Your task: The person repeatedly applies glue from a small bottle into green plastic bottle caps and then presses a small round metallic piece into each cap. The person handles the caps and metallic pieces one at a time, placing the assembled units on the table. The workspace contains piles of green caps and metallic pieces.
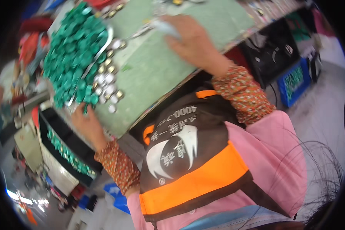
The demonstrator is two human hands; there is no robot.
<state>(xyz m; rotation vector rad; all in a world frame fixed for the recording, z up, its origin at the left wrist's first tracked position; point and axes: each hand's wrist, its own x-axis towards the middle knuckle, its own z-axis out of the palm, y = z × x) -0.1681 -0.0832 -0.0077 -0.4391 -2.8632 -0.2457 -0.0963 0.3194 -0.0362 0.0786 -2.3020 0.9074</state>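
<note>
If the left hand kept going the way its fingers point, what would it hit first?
Most likely the heap of green caps: the left hand sits at the edge of the green table, fingers aimed at the heap's near rim. A few small silver pieces lie just beside that line.

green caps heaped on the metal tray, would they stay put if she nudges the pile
Probably not: the green caps are small, loose and heaped above the metal tray rim, so they would likely slide and spill. They look like light plastic, easily scattered.
</note>
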